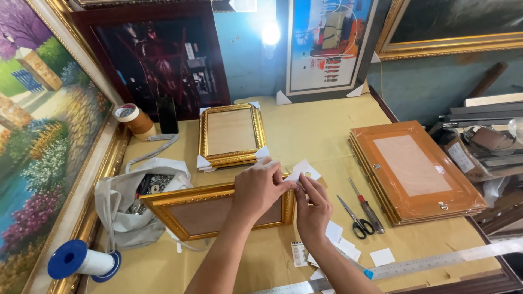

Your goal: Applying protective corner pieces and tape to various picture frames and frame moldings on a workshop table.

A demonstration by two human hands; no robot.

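A gold picture frame (188, 206) lies flat on the paper-covered table (316, 130) in front of me. My left hand (260, 187) rests on its right end and grips the top right corner. My right hand (313, 209) pinches a white paper corner piece (303, 170) against that same corner. Several more white paper pieces (342, 246) lie under my right wrist.
A second gold frame (231, 134) with white corners lies further back. A stack of orange-brown frames (414, 169) sits at right, with scissors (352, 219) and a screwdriver (367, 206) beside it. A white bag (121, 201), tape rolls (132, 117), a blue spool (79, 260), a metal ruler (436, 262) and leaning paintings surround the table.
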